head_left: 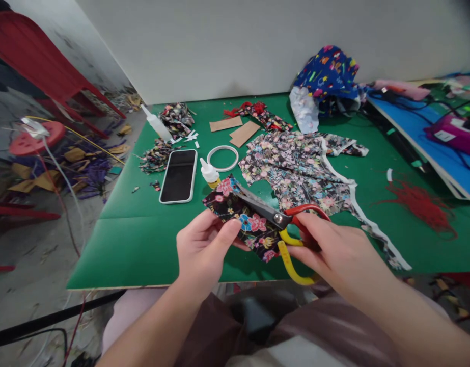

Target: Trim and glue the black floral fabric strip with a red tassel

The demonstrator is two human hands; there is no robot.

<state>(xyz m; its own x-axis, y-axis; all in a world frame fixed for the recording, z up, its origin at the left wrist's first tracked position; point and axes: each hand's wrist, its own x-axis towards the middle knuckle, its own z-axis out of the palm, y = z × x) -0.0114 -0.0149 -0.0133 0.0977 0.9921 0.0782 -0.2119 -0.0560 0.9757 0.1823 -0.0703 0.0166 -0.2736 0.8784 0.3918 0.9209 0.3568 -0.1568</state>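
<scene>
My left hand pinches a rectangular piece of black floral fabric, thumb on top and fingers underneath. In my right hand are scissors with one red and one yellow handle. Their dark blades lie along the upper edge of the fabric piece, pointing up and left. How far the blades are parted is hard to make out. Just beyond the fabric stands a small white glue bottle with a yellow label. A larger floral cloth with white edging spreads out behind the scissors.
On the green table lie a phone, a roll of tape, brown card strips, a white squeeze bottle, fabric scraps and red threads. A blue patterned cloth and a blue board sit at the right.
</scene>
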